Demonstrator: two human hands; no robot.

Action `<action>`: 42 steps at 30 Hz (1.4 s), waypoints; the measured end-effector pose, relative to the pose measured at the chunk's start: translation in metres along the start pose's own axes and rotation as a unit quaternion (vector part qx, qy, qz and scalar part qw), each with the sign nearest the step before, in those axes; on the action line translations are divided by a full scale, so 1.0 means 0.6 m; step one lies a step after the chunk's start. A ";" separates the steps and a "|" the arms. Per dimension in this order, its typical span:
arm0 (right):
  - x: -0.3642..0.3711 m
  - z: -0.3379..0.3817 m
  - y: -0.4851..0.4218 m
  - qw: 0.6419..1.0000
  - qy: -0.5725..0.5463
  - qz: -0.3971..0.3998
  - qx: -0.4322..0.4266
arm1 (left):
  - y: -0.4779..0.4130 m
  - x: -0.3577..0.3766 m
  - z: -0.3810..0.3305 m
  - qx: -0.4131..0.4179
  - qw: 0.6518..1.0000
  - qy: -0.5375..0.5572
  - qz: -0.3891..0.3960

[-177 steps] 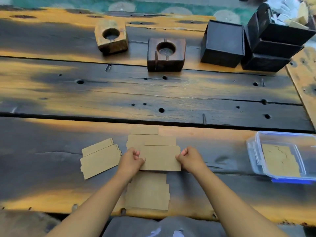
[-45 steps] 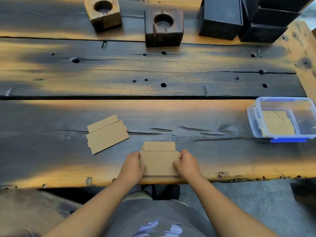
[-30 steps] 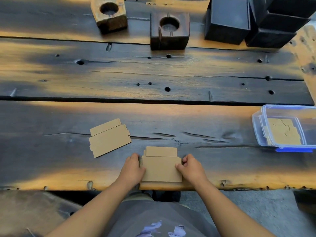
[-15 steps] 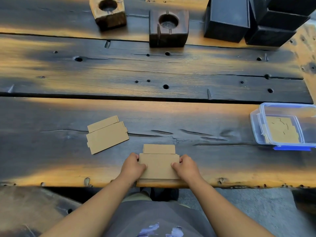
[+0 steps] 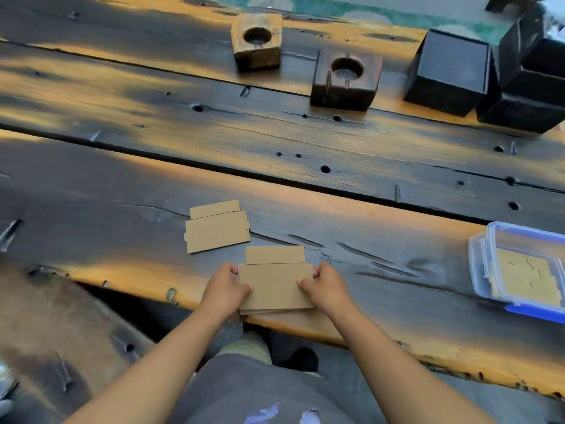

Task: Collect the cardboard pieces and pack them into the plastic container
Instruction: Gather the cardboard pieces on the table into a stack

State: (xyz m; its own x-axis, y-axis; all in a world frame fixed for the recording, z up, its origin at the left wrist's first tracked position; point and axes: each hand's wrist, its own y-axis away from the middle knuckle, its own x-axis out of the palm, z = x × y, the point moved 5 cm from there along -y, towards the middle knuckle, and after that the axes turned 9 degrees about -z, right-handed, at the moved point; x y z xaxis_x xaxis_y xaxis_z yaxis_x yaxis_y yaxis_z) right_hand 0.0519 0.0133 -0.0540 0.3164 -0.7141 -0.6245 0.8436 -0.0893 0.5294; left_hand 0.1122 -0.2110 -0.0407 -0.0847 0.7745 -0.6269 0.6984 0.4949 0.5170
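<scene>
A stack of brown cardboard pieces (image 5: 275, 283) lies at the near edge of the wooden table, its lower edge slightly over the rim. My left hand (image 5: 224, 293) grips its left side and my right hand (image 5: 325, 287) grips its right side. Another pair of overlapping cardboard pieces (image 5: 215, 228) lies loose on the table just up and left of the stack. At the right edge stands the clear plastic container (image 5: 477, 264) with a blue base, holding cardboard pieces (image 5: 526, 276) flat inside.
Two wooden blocks with round holes (image 5: 256, 41) (image 5: 347, 79) stand at the far side. Black boxes (image 5: 448, 71) are stacked at the far right. The dark plank table (image 5: 305, 142) has gaps and holes. My lap is below the table edge.
The scattered pieces from earlier were gathered into one stack and pulled toward the near edge. The view has swung left and tilted; both hands stay on the stack's sides.
</scene>
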 end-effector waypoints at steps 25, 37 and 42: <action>0.160 0.276 -0.142 0.991 0.127 0.015 -0.044 | -0.258 -0.175 0.040 -0.062 0.992 0.109 -0.030; 0.185 0.288 -0.180 0.987 0.153 0.021 -0.053 | -0.291 -0.171 0.045 -0.068 0.994 0.072 -0.034; 0.189 0.282 -0.181 0.985 0.165 0.022 -0.055 | -0.288 -0.169 0.043 -0.061 0.996 0.048 -0.039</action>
State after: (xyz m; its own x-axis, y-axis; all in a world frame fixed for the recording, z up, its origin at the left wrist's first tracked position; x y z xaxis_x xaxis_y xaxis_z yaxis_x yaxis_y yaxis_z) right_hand -0.0773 -0.1756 -0.0854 0.4620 -0.4499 -0.7643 0.8622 0.0257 0.5060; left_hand 0.0185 -0.3856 -0.0816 -0.2076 0.7635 -0.6116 0.5966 0.5942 0.5394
